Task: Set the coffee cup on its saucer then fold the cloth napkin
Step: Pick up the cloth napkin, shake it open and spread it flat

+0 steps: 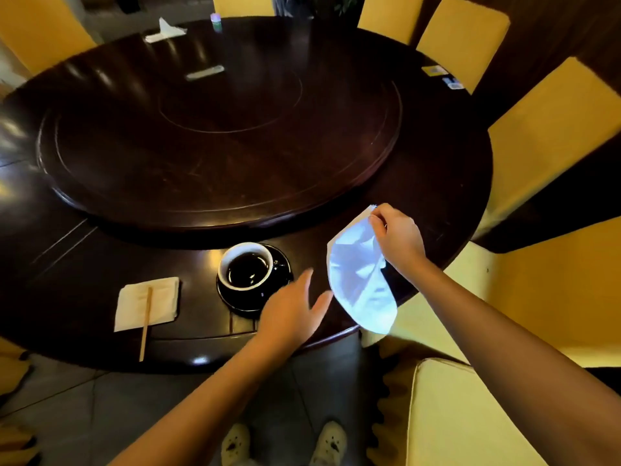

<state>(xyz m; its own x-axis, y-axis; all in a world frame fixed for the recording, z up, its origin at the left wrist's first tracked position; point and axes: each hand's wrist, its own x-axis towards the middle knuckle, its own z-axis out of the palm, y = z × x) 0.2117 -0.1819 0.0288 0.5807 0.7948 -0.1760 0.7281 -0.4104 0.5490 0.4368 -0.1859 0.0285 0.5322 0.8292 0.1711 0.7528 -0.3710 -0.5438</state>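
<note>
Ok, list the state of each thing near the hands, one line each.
coffee cup: upright on its saucer
saucer: flat on the table, under the cup
cloth napkin: lifted, hanging unfolded
right hand: pinching the napkin's top corner
left hand: open, empty
paper napkin: flat, folded
wooden stirrer: lying across the paper napkin

A dark round wooden table (111, 227) carries a raised turntable (218, 136) at its centre. Yellow upholstered chairs (554, 129) ring it. Grey floor tiles (111, 408) lie beneath; glare streaks the polished tabletop.
</note>
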